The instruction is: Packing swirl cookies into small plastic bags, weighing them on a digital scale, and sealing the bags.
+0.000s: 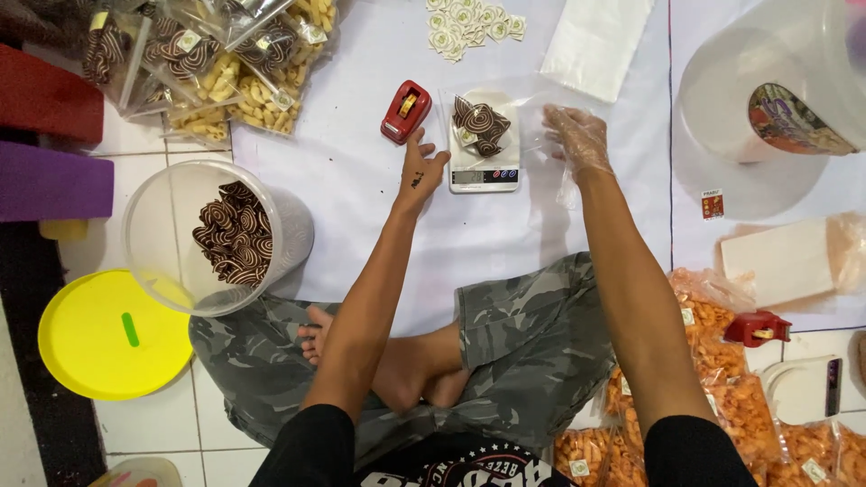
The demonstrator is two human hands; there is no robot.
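Observation:
A small white kitchen scale (484,167) stands on a white sheet, with a clear bag of brown-and-cream swirl cookies (481,125) on its platform. My left hand (421,168) rests bare on the sheet just left of the scale, fingers apart, holding nothing. My right hand (577,135), in a thin clear plastic glove, hovers to the right of the scale next to the bag's clear plastic, fingers spread. Whether it touches the plastic I cannot tell.
A red tape dispenser (405,111) lies left of the scale. A clear tub of swirl cookies (221,236) and its yellow lid (110,335) sit at left. Packed snack bags (216,63) lie top left, orange snack bags (722,388) bottom right, a big bucket (776,81) top right.

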